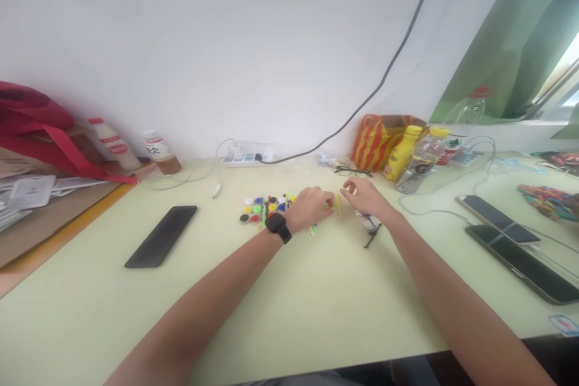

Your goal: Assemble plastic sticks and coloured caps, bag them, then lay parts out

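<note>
My left hand (311, 207), with a black watch (278, 227) at its wrist, is closed in a pinch over the table. A thin yellow strip (339, 205) stands at its fingertips. Just to the right, my right hand (364, 196) has curled fingers facing the strip; whatever they pinch, if anything, is too small to make out. Under the right wrist a small device on a dark stand (371, 230) is partly hidden. Left of my left hand lie several round coloured pieces (256, 210), white, blue, green, red, yellow and black. Small coloured bits (312, 230) show below that hand.
A black phone (161, 236) lies at left, two more phones (500, 220) at right. Bottles (420, 160), a striped bag (368, 142) and glasses (353, 170) stand or lie along the back. A power strip (246, 157) and cables sit by the wall. A colourful pile (549, 202) lies far right.
</note>
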{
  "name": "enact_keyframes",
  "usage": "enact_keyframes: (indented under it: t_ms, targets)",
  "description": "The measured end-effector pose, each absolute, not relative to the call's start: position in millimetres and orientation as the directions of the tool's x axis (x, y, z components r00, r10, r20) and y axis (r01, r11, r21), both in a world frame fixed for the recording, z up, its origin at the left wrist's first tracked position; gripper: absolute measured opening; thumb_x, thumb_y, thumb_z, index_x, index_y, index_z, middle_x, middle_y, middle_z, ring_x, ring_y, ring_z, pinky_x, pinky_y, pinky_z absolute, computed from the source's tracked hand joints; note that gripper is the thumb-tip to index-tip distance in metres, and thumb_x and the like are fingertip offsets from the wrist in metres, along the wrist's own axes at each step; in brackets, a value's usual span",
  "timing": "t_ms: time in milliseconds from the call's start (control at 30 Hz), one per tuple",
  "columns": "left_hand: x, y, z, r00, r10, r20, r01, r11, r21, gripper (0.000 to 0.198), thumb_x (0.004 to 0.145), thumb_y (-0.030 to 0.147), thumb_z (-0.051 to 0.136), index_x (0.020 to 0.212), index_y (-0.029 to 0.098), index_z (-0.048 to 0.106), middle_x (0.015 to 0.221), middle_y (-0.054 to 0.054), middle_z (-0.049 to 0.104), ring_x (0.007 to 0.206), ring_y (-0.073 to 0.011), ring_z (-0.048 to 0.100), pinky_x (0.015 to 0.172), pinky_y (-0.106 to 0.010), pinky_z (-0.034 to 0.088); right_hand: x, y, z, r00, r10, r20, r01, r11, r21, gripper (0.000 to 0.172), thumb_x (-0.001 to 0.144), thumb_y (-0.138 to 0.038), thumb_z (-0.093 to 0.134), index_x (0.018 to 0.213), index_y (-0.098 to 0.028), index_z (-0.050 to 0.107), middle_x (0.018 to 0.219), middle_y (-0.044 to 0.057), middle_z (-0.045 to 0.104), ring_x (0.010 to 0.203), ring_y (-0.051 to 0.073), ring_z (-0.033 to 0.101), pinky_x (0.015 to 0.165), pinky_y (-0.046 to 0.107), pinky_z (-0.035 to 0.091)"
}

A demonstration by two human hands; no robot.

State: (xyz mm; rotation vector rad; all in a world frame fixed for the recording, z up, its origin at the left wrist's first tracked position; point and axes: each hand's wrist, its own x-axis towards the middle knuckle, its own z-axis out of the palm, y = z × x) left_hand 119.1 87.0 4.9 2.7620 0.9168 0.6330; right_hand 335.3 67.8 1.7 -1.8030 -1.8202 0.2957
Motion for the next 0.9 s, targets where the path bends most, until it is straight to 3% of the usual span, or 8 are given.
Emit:
enact_keyframes:
  t_ms: [100, 233, 367, 500, 600, 767, 833, 900]
  targets:
    - [117, 91, 2, 0.728, 0.601, 0.330, 0.547, -0.799, 0.251, 0.005, 0.087, 0.024, 0.070, 0.087, 0.023, 0.075, 0.085, -0.007, 0.072, 0.092, -0.0274, 0.069, 0.085, -0.037, 0.051, 344, 62, 8, 0.088, 0.978, 0.190, 0.947, -0.023, -0.320, 0.022, 0.085, -0.043, 0.072, 0.078, -0.022, 0.066, 0.087, 0.009, 0.072, 0.084, 0.026, 0.065, 0.070, 0.033, 0.042]
    - [112, 96, 0, 0.727, 0.603, 0.328, 0.552, -0.798, 0.242, 0.012, 0.090, 0.029, 0.068, 0.093, 0.023, 0.078, 0.093, -0.009, 0.075, 0.096, -0.0279, 0.069, 0.087, -0.037, 0.051, 347, 53, 13, 0.064, 0.992, 0.107, 0.984, -0.045, -0.172, 0.020, 0.080, -0.038, 0.076, 0.075, -0.022, 0.065, 0.088, 0.010, 0.072, 0.084, 0.027, 0.066, 0.070, 0.035, 0.040]
    - [109, 97, -2, 0.734, 0.594, 0.329, 0.543, -0.804, 0.240, 0.018, 0.091, 0.033, 0.067, 0.101, 0.024, 0.079, 0.096, -0.009, 0.076, 0.099, -0.0277, 0.069, 0.089, -0.036, 0.052, 343, 50, 10, 0.036, 0.996, 0.081, 0.987, -0.022, -0.162, 0.004, 0.080, -0.019, 0.070, 0.080, -0.022, 0.068, 0.091, 0.011, 0.073, 0.082, 0.027, 0.066, 0.069, 0.034, 0.038]
    - [109, 99, -1, 0.730, 0.591, 0.343, 0.538, -0.807, 0.246, 0.022, 0.094, 0.034, 0.064, 0.108, 0.023, 0.078, 0.104, -0.011, 0.076, 0.110, -0.0289, 0.066, 0.096, -0.038, 0.050, 345, 51, 14, 0.063, 0.993, 0.100, 0.980, -0.043, -0.193, 0.020, 0.075, -0.009, 0.066, 0.091, -0.022, 0.069, 0.093, 0.010, 0.074, 0.086, 0.026, 0.067, 0.069, 0.033, 0.039]
    - [108, 99, -2, 0.755, 0.574, 0.315, 0.529, -0.819, 0.225, 0.025, 0.094, 0.036, 0.064, 0.112, 0.024, 0.076, 0.114, -0.010, 0.075, 0.113, -0.0299, 0.064, 0.099, -0.041, 0.048, 348, 54, 21, 0.075, 0.983, 0.170, 0.948, -0.017, -0.317, 0.027, 0.075, -0.007, 0.060, 0.096, -0.022, 0.068, 0.090, 0.007, 0.075, 0.086, 0.024, 0.067, 0.071, 0.032, 0.042]
    - [108, 98, -4, 0.720, 0.613, 0.326, 0.580, -0.789, 0.202, 0.034, 0.091, 0.036, 0.068, 0.122, 0.022, 0.072, 0.135, -0.014, 0.066, 0.128, -0.0379, 0.055, 0.104, -0.051, 0.047, 343, 59, 27, 0.113, 0.963, 0.245, 0.727, 0.088, -0.681, 0.023, 0.078, -0.014, 0.059, 0.098, -0.021, 0.068, 0.088, 0.004, 0.072, 0.069, 0.019, 0.063, 0.069, 0.033, 0.047]
    - [110, 98, -2, 0.697, 0.604, 0.386, 0.534, -0.797, 0.284, 0.038, 0.093, 0.035, 0.067, 0.128, 0.022, 0.069, 0.140, -0.014, 0.064, 0.131, -0.0364, 0.055, 0.109, -0.053, 0.045, 337, 59, 27, 0.141, 0.967, 0.214, 0.560, 0.100, -0.822, 0.023, 0.078, -0.019, 0.061, 0.100, -0.021, 0.067, 0.087, 0.003, 0.069, 0.065, 0.017, 0.060, 0.064, 0.032, 0.047]
    - [114, 99, 3, 0.667, 0.603, 0.437, 0.419, -0.789, 0.450, 0.039, 0.097, 0.035, 0.063, 0.133, 0.022, 0.065, 0.139, -0.012, 0.066, 0.128, -0.0306, 0.060, 0.109, -0.048, 0.048, 329, 58, 26, 0.129, 0.979, 0.156, 0.350, 0.103, -0.931, 0.024, 0.077, -0.025, 0.065, 0.100, -0.021, 0.066, 0.079, 0.001, 0.064, 0.059, 0.015, 0.055, 0.057, 0.031, 0.043]
